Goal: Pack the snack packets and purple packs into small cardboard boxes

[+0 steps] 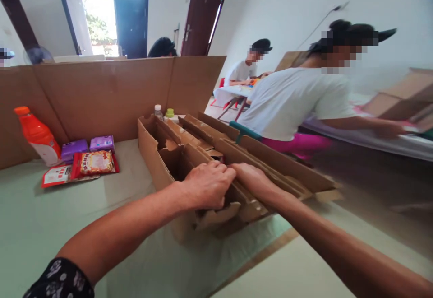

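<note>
A brown cardboard box (pixel 149 153) split into long compartments by cardboard walls stands on the table before me. My left hand (pixel 210 183) is closed with its fingers curled over a cardboard wall in the near part of the box. Right beside it, my right hand (pixel 248 176) bends down over the same area, closed on the cardboard. Its fingertips are hidden inside the box. Torn flaps (pixel 218 214) stick up at the near end. What lies deep in the compartments is too dark to make out.
Left of the box lie a red snack packet (pixel 96 162), purple packs (pixel 102 143) and an orange bottle (pixel 40 137). A clear-capped bottle (pixel 158 110) and a green-capped one (pixel 170 114) stand behind it. A cardboard screen (pixel 101 95) closes the back. A person (pixel 287 99) sits at right.
</note>
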Available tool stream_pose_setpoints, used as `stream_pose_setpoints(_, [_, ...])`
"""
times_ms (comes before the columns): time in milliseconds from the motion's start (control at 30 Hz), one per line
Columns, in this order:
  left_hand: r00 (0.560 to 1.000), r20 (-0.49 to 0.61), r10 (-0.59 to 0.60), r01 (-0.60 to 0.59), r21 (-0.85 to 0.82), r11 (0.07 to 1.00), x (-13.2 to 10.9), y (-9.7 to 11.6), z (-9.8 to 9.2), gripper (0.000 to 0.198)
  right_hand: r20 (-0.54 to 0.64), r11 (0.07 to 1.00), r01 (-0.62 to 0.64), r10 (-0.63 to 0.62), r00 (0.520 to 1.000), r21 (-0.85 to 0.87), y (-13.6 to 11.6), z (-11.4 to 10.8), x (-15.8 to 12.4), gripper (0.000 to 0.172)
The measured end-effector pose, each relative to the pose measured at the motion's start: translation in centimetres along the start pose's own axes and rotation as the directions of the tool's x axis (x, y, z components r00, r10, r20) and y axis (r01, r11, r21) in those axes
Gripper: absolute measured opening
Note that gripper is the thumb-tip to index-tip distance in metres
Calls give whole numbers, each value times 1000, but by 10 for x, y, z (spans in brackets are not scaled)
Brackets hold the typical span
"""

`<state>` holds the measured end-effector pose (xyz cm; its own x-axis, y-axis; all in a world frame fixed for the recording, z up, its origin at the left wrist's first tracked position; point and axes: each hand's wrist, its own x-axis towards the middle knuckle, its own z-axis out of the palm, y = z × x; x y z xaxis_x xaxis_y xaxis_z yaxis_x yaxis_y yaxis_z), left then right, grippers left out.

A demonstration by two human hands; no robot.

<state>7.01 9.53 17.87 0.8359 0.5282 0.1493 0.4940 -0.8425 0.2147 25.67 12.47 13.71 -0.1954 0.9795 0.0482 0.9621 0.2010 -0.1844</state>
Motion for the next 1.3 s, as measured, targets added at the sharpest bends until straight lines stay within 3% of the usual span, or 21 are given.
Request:
stream_pose_setpoints(133, [996, -84, -35, 25, -121, 992, 1, -2, -1, 67, -40, 979, -150, 146, 989, -139, 5, -36, -11, 24])
stream_pose_setpoints(267, [968, -210, -138, 78, -269, 960, -2, -9, -2, 78, -259, 976, -187, 154, 954, -109, -3, -71, -29, 28])
stream_pose_setpoints(400, [887, -374, -271, 98, -421, 902, -10, -19, -6, 83, -455, 988, -152, 145, 879, 22, -21, -98, -45, 27])
stream_pose_setpoints(567, [759, -495, -423, 69, -585, 808, -27, -30, -22, 87, -572, 988, -31, 114, 813, 153, -59, -121, -57, 24])
stream_pose_setpoints(633, [733, -476, -486, -16, -726, 687, -40, -32, -32, 100, -620, 983, 57, 67, 782, 177, -76, -126, -60, 22])
stream_pose_setpoints(733, [744, -397, -538, -233, -908, 347, -67, -30, -48, 117, -674, 979, 190, -89, 733, 76, -101, -128, -59, 21])
stream_pose_setpoints(833, [759, -371, -535, -365, -923, 122, -109, -27, -54, 92, -659, 910, 410, -347, 668, -63, -130, -123, -44, 21])
stream_pose_setpoints(867, [731, -352, -584, -383, -921, 76, -125, -26, -52, 78, -625, 870, 483, -432, 650, -100, -144, -119, -35, 22])
stream_pose_setpoints(900, [676, -315, -667, -394, -919, 34, -143, -25, -48, 66, -568, 831, 540, -509, 646, -130, -160, -113, -25, 22])
stream_pose_setpoints(967, [512, -193, -837, -413, -910, -44, -180, -28, -35, 55, -384, 776, 602, -621, 683, -185, -200, -97, -2, 20])
stream_pose_setpoints(1033, [353, -80, -932, -440, -893, -90, -217, -36, -20, 52, -159, 729, 650, -683, 713, -217, -246, -75, 23, 17])
stream_pose_setpoints(1067, [298, -45, -953, -451, -887, -99, -235, -43, -13, 49, -65, 697, 685, -710, 702, -213, -271, -63, 35, 14])
stream_pose_setpoints(1133, [191, 9, -981, -472, -876, -100, -266, -63, -5, 39, 85, 610, 777, -776, 625, -154, -319, -39, 59, 12])
stream_pose_setpoints(1200, [76, 52, -996, -494, -865, -83, -291, -92, -7, 26, 106, 579, 804, -798, 593, -135, -363, -21, 84, 14])
stream_pose_setpoints(1300, [-75, 88, -993, -510, -859, -37, -312, -140, -21, 13, 24, 611, 779, -785, 620, -138, -408, -14, 119, 20])
